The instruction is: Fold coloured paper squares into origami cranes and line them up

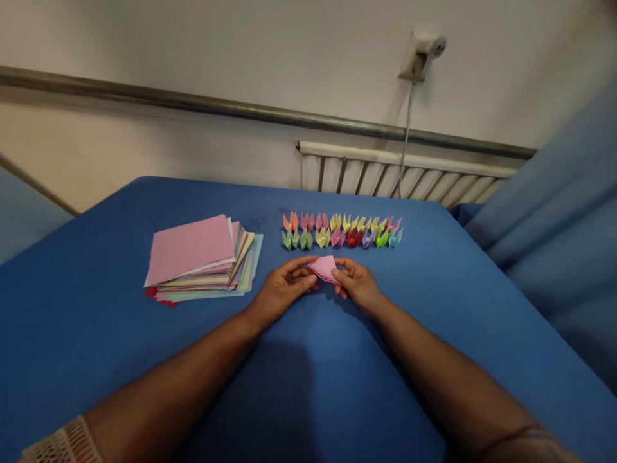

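Note:
A folded pink paper piece (324, 267) lies just above the blue table surface (96, 334), held between both my hands. My left hand (282, 289) pinches its left end with fingertips. My right hand (357, 283) grips the right side, thumb on top. Behind the hands stand two rows of several small folded paper figures (342, 231) in pink, yellow, green, red and blue. To the left lies a stack of coloured paper sheets (202, 260) with a pink sheet on top.
A white radiator (400, 177) runs along the wall behind the table. A metal rail (216, 106) crosses the wall, and a wall fitting with a cord (420, 54) hangs above. Blue fabric (559, 218) rises at the right.

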Demonstrator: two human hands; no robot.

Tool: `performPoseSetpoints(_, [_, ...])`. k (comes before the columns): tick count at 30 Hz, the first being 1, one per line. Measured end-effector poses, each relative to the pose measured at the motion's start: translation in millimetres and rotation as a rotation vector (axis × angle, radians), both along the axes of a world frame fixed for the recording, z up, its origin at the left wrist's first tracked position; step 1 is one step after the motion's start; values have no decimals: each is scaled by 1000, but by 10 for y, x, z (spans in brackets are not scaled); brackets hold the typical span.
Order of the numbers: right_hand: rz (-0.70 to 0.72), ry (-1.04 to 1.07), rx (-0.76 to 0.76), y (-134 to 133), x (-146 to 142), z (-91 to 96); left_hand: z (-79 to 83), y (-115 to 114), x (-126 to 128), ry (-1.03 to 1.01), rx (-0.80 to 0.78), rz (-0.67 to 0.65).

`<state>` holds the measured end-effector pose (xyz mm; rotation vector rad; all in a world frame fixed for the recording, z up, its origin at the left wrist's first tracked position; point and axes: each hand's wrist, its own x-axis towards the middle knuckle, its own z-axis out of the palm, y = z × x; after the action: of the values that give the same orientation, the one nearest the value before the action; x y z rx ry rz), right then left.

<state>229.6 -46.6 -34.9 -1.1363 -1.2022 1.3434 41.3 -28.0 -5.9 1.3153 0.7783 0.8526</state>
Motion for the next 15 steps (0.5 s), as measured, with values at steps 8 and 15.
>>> performPoseSetpoints(8, [-40,-4,-6,15,-3,-29,3,1,-2,29,30,50])
performPoseSetpoints(15, [-14,30,-11,8,9,2,-23,12,4,31,28,29])
